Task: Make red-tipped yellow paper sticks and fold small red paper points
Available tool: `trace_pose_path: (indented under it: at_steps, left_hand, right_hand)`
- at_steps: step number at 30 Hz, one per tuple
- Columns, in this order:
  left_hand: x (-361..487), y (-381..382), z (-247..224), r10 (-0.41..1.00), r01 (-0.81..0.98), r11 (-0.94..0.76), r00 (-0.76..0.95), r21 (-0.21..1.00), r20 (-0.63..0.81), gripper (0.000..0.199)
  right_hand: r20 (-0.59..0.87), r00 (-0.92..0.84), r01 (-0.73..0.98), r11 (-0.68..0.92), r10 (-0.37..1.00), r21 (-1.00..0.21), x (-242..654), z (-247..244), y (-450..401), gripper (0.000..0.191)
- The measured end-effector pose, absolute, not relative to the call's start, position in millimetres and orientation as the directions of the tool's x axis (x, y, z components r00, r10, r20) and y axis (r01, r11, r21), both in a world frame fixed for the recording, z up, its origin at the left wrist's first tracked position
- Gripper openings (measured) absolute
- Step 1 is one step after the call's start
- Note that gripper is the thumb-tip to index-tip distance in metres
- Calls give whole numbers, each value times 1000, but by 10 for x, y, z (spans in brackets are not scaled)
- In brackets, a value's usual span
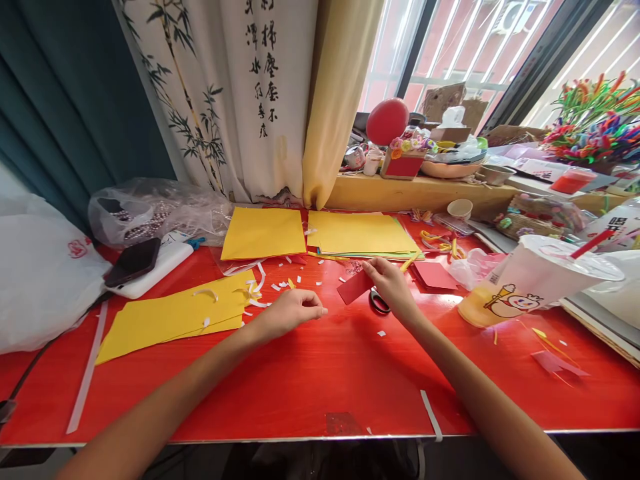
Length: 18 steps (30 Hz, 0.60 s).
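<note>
My right hand (389, 283) pinches a small red paper rectangle (355, 288) by its right end, above the table. Just below that hand lies a pair of scissors with black handles (379, 302), partly hidden. My left hand (290, 313) hovers to the left, fingers curled in and thumb against them, with nothing visible between. Beside it are long yellow paper strips (173, 317) with white offcuts on top. Behind both hands lie a yellow sheet (264, 233) and a stack of yellow sheets (357, 232). A small red paper stack (434, 275) rests right of my right hand.
A tilted drink cup (525, 287) with a red straw stands on the right of the red table (300, 393). At the left are a phone (134, 261) and a white plastic bag (45, 280). White scraps dot the middle. A red balloon (387, 121) sits on the crowded sill.
</note>
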<state>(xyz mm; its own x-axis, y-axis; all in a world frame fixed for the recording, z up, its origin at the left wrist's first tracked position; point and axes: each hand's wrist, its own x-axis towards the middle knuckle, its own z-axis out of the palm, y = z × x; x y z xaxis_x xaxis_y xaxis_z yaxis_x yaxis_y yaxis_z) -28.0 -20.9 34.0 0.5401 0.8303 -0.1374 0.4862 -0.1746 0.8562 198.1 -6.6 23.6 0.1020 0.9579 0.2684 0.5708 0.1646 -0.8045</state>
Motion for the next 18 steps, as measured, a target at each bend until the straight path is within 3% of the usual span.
trace_pose_path:
  at_steps: [4,7,18]
  left_hand:
    - [-256,-246,386,865,489,-253,501,835,-32,32]
    - [-244,-270,395,833,494,-280,551,823,-48,27]
    - [-237,-309,384,825,503,-262,560,824,-80,26]
  right_hand:
    - [210,-90,467,228,974,-855,1761,241,-247,32]
    - [142,-229,453,235,963,-860,1536,221,-436,33]
    - [138,-299,583,295,944,-757,1509,254,-494,23]
